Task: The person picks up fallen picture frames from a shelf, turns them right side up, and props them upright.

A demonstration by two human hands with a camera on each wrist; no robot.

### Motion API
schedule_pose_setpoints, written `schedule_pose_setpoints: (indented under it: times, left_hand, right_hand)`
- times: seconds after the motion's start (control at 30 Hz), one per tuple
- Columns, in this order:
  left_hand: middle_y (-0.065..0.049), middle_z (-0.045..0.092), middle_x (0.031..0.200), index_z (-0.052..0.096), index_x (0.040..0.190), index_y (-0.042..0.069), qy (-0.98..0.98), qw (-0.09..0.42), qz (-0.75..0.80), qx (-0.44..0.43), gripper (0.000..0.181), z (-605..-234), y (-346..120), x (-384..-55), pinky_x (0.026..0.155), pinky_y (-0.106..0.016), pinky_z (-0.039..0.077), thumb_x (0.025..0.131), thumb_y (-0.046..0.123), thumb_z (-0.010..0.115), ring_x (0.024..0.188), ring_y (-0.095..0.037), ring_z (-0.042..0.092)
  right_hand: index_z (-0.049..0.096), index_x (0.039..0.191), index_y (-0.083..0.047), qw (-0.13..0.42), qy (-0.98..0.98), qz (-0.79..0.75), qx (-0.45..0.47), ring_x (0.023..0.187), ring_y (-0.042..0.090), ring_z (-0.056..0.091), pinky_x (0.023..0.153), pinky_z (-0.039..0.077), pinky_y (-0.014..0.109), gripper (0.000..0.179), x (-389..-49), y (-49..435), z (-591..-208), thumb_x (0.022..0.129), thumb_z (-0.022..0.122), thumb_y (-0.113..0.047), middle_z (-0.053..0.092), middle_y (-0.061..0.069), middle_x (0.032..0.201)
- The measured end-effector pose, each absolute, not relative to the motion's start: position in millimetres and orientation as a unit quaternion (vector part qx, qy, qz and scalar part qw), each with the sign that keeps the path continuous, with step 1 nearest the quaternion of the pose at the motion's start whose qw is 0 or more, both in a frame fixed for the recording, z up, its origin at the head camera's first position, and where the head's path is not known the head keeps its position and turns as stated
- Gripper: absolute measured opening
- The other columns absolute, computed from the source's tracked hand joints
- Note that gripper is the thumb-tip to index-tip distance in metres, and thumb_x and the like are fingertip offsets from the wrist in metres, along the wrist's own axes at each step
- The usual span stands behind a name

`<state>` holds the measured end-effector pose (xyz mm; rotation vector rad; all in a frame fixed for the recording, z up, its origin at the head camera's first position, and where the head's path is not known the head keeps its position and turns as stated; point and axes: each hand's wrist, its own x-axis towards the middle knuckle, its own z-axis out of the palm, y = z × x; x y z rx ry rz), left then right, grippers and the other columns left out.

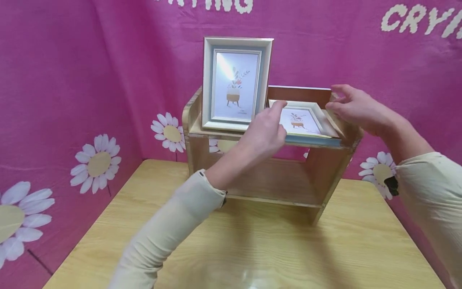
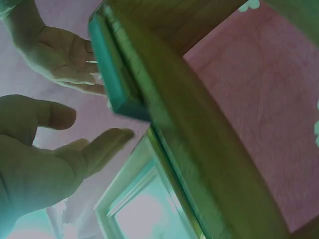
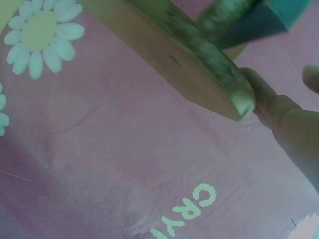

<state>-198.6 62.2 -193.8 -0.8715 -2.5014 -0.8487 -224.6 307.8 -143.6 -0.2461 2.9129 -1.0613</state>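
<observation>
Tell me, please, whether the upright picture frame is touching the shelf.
Touching; the head view shows the upright picture frame standing with its bottom edge on the shelf.

Left hand (image 1: 265, 130): your thumb and fingers are parted, near the middle of the shelf's (image 1: 326, 172) upper front edge.
Right hand (image 1: 357, 108): your fingers reach its right end, thumb apart.
Forearms (image 1: 177, 224): yours, sleeved, slant inward.
</observation>
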Motion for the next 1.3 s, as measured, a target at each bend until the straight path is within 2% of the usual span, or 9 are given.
schedule_pose_setpoints:
  times: [0.13, 0.3, 0.43, 0.57, 0.73, 0.9, 1.0, 1.13, 1.3]
  left_hand:
    - [-0.019, 0.055, 0.137, 0.039, 0.145, 0.002, -0.908, 0.155, -0.268, -0.283, 0.050, -200, 72, -203, 0.106, -0.031, 0.046, 0.096, 0.004, 0.051, 0.125, -0.026, 0.054]
    - [-0.020, 0.054, 0.127, 0.042, 0.142, 0.001, -0.920, 0.158, -0.238, -0.269, 0.047, -206, 82, -204, 0.096, -0.031, 0.053, 0.097, 0.008, 0.053, 0.106, -0.025, 0.060]
    - [-0.017, 0.056, 0.121, 0.048, 0.137, 0.003, -0.924, 0.158, -0.228, -0.264, 0.040, -210, 86, -203, 0.090, -0.028, 0.054, 0.097, 0.009, 0.053, 0.100, -0.023, 0.060]
    - [-0.012, 0.062, 0.113, 0.059, 0.125, 0.002, -0.914, 0.185, -0.224, -0.281, 0.030, -215, 88, -202, 0.090, -0.027, 0.052, 0.096, 0.006, 0.054, 0.104, -0.022, 0.060]
    - [-0.011, 0.068, 0.117, 0.067, 0.118, 0.001, -0.888, 0.227, -0.258, -0.306, 0.028, -221, 88, -204, 0.100, -0.028, 0.049, 0.094, -0.002, 0.054, 0.113, -0.026, 0.061]
    - [-0.011, 0.071, 0.117, 0.070, 0.111, -0.001, -0.847, 0.275, -0.299, -0.342, 0.027, -228, 88, -206, 0.116, -0.034, 0.035, 0.092, -0.008, 0.053, 0.123, -0.025, 0.059]
    - [-0.011, 0.072, 0.113, 0.071, 0.106, -0.002, -0.820, 0.312, -0.309, -0.367, 0.025, -236, 88, -209, 0.120, -0.041, 0.028, 0.090, -0.010, 0.053, 0.127, -0.026, 0.057]
    - [-0.013, 0.071, 0.110, 0.070, 0.102, -0.003, -0.788, 0.341, -0.339, -0.384, 0.025, -244, 87, -215, 0.121, -0.039, 0.025, 0.088, -0.014, 0.054, 0.130, -0.030, 0.055]
    - [-0.023, 0.060, 0.129, 0.067, 0.109, -0.002, -0.797, 0.345, -0.325, -0.376, 0.027, -244, 88, -215, 0.117, -0.035, 0.029, 0.089, -0.015, 0.053, 0.137, -0.037, 0.045]
  right_hand:
    - [-0.003, 0.159, -0.006, 0.025, 0.933, -0.348, -0.089, 0.133, 0.046, 0.033, 0.102, 0.036, 0.051, 0.074, -220, 302, -158, 0.101, 0.043, -0.014, 0.024, 0.040, 0.152]
    - [0.000, 0.158, -0.001, 0.006, 0.931, -0.350, -0.105, 0.125, 0.044, 0.041, 0.088, 0.040, 0.035, 0.071, -214, 302, -178, 0.101, 0.041, -0.013, 0.026, 0.041, 0.150]
    - [0.011, 0.157, 0.000, -0.039, 0.927, -0.356, -0.111, 0.104, 0.018, 0.059, 0.078, 0.043, 0.020, 0.064, -212, 301, -194, 0.103, 0.042, -0.014, 0.038, 0.039, 0.145]
    - [0.023, 0.155, 0.000, -0.090, 0.906, -0.395, -0.121, 0.086, -0.004, 0.055, 0.070, 0.044, 0.010, 0.059, -207, 300, -204, 0.102, 0.045, -0.011, 0.042, 0.036, 0.143]
    - [0.037, 0.149, 0.004, -0.172, 0.889, -0.404, -0.130, 0.099, 0.010, 0.056, 0.071, 0.042, 0.006, 0.052, -202, 298, -215, 0.099, 0.046, -0.004, 0.047, 0.033, 0.141]
    - [0.047, 0.143, 0.006, -0.266, 0.868, -0.397, -0.137, 0.105, 0.019, 0.055, 0.074, 0.041, 0.002, 0.050, -199, 295, -227, 0.093, 0.041, 0.006, 0.051, 0.029, 0.139]
    - [0.052, 0.140, 0.003, -0.327, 0.854, -0.382, -0.136, 0.101, 0.021, 0.053, 0.065, 0.039, 0.003, 0.051, -197, 293, -235, 0.091, 0.040, 0.010, 0.050, 0.024, 0.144]
    - [0.058, 0.137, -0.002, -0.388, 0.826, -0.382, -0.144, 0.095, 0.014, 0.048, 0.049, 0.030, 0.009, 0.052, -196, 290, -247, 0.089, 0.042, 0.013, 0.043, 0.017, 0.151]
    - [0.062, 0.131, 0.000, -0.451, 0.778, -0.400, -0.177, 0.130, 0.014, 0.049, 0.050, 0.029, 0.012, 0.050, -199, 290, -258, 0.088, 0.042, 0.017, 0.043, 0.011, 0.153]
